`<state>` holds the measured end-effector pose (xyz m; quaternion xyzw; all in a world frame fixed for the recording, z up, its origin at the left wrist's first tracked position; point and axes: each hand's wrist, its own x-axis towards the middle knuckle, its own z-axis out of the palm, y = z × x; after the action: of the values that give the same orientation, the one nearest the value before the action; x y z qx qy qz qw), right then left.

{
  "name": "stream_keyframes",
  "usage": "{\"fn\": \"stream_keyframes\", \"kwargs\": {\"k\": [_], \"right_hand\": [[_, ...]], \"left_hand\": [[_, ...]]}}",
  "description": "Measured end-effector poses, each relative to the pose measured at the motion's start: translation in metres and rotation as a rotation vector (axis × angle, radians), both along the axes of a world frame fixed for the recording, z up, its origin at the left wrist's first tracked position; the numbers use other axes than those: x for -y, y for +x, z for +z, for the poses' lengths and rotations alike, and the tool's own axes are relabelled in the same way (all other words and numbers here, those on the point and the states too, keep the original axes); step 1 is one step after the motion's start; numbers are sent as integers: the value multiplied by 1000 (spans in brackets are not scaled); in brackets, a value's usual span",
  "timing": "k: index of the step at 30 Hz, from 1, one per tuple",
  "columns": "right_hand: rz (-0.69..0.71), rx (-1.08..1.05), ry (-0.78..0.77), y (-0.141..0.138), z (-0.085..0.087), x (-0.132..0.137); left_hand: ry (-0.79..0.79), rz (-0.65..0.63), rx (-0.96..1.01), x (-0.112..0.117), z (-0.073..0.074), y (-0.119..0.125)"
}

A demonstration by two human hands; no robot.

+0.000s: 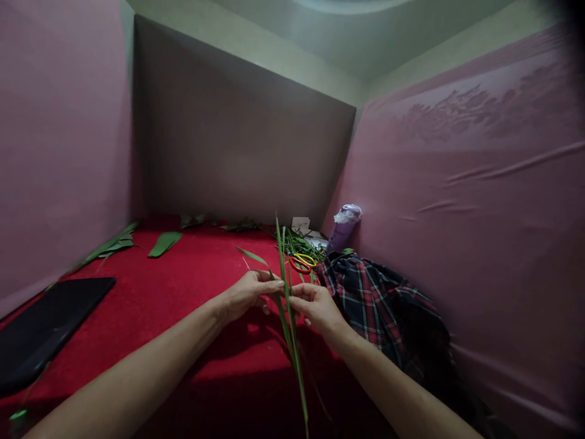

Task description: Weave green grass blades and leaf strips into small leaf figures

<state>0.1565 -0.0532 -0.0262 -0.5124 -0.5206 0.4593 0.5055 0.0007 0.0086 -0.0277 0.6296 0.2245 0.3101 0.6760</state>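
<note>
Long, narrow green leaf blades hang between my two hands, their tips pointing up and their lower ends trailing toward me. My left hand pinches them from the left, thumb and forefinger closed near the middle of their length. From the other side my right hand grips the same blades with its fingertips. One shorter blade sticks out to the left above my left hand. Just beyond my hands lies a pair of scissors with red and yellow handles; its blades are hard to make out.
A red cloth covers the surface. Cut greenery is heaped by a purple container with plastic at its top. Plaid fabric lies right, a black flat slab left. A broad leaf rests farther back.
</note>
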Motion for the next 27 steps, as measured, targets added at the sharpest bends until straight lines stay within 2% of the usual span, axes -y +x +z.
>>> {"fn": "stream_keyframes", "kwargs": {"k": [5, 10, 12, 16, 19, 21, 24, 25, 27], "right_hand": [[-52, 149, -34, -12, 5, -3], [-185, 403, -14, 4, 4, -20], [-220, 493, 20, 17, 11, -37], [-364, 680, 181, 42, 38, -71], [-434, 762, 288, 41, 49, -79], [-383, 785, 343, 28, 44, -72], [-199, 766, 358, 2, 23, -49], [-119, 733, 343, -6, 15, -39], [36, 536, 288, -18, 0, -24]], "left_hand": [[-30, 114, 0, -10, -3, -2], [-111, 243, 18, -22, -6, -5], [-120, 263, 20, -26, -7, -7], [-131, 277, 32, -31, -8, -9], [-146, 297, 47, -32, -8, -9], [-156, 331, 64, -32, -6, -10], [-164, 391, 90, -32, -3, -12], [-165, 406, 97, -32, -1, -13], [-165, 423, 107, -31, 2, -14]]}}
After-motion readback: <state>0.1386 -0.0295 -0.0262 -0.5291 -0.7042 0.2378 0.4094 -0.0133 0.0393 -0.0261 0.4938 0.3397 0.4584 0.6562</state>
